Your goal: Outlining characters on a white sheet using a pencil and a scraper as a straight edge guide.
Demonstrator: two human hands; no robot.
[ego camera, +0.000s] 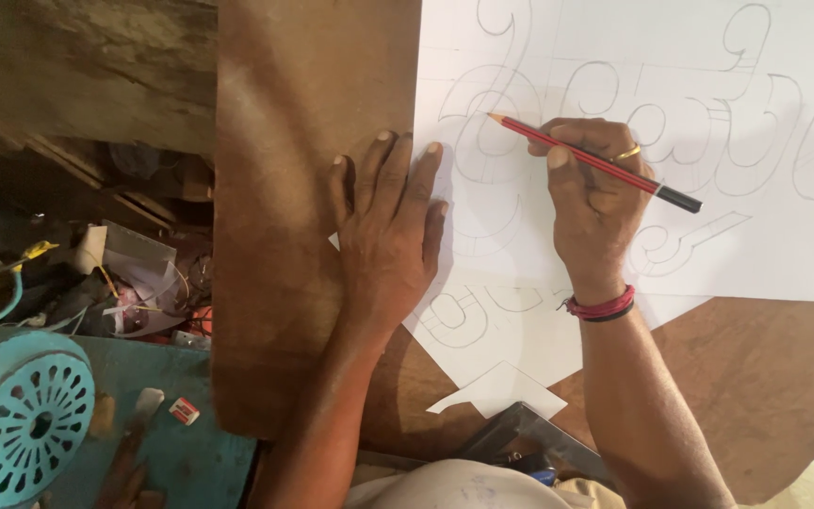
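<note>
Head view looks down on a brown wooden board [294,283] that fills the middle of the scene and runs off toward the near right. Over its far right half lies a large white sheet of paper [708,236] carrying outlined, curving letter shapes in light pencil, with smaller cut pieces of white paper [501,386] just near of it on the board. At the near left sits a turquoise machine housing with a round slotted grille [21,429], and beyond it a jumble of wires and scraps.

Left hand [388,236] rests flat, fingers spread and relaxed, grasping nothing; it straddles the sheet's left edge, fingertips on the paper and the palm on the wood. Right hand [595,203], ringed and with a red and black band at the wrist, is pinched around a red pencil [595,160] with a black end, whose tip touches the paper on a letter outline, just right of the left fingertips.

As I judge it, the main risk is the sheet sliding if the flat hand eases off, which would throw the line off its outline. The heel of the drawing hand could smear the graphite beneath it. Heavy pressure might snap the point or dent the paper.
</note>
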